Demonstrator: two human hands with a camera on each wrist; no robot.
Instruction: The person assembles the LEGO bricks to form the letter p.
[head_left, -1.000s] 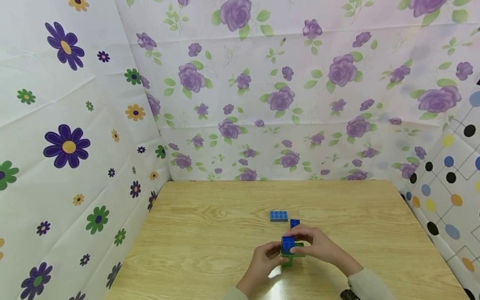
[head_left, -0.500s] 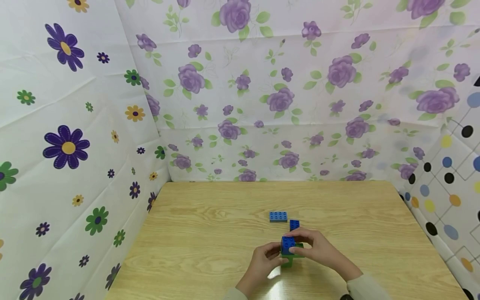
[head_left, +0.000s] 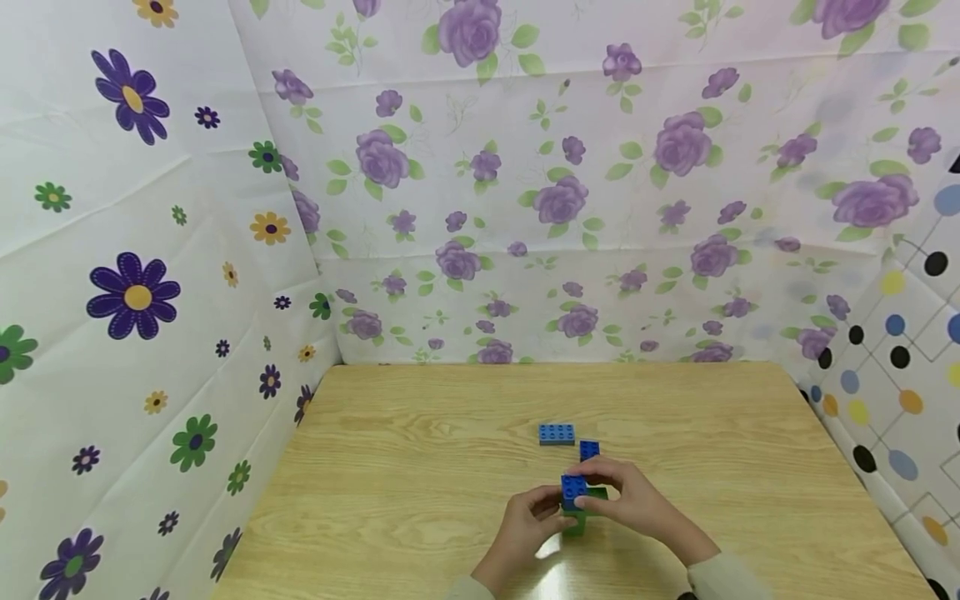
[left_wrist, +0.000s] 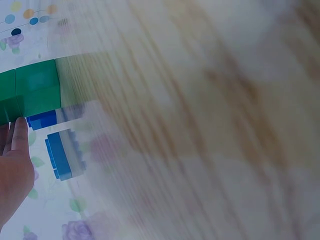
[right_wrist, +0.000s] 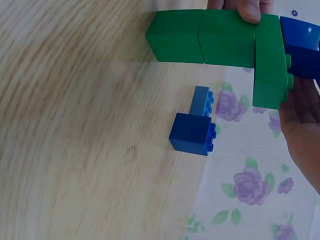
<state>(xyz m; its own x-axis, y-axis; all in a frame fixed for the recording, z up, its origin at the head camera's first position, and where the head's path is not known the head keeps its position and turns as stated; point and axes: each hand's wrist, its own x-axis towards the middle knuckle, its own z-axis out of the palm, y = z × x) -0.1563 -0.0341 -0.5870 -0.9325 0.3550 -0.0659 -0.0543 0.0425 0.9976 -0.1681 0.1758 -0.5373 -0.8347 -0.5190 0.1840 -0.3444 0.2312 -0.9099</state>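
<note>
A blue brick (head_left: 573,492) sits at the left end of the long green brick (right_wrist: 269,65), whose right part juts out sideways. Beneath, two square green bricks (right_wrist: 175,37) form a column on the table. My right hand (head_left: 637,502) pinches the blue brick between thumb and fingers. With my left hand (head_left: 527,525) I hold the green stack from the left, fingers behind and thumb in front. In the left wrist view the left hand's fingertips (left_wrist: 19,132) lie against the green bricks (left_wrist: 37,87).
Behind the right hand stands another blue brick (head_left: 589,448). Farther back and left lies a light blue eight-stud brick (head_left: 557,434). The wooden table (head_left: 420,467) is bordered by a floral back cloth (head_left: 525,275), with patterned cloths at both sides.
My right hand and the pinched blue brick have shifted very slightly left, and the brick looks a little straighter. My left hand keeps its hold on the green stack.
</note>
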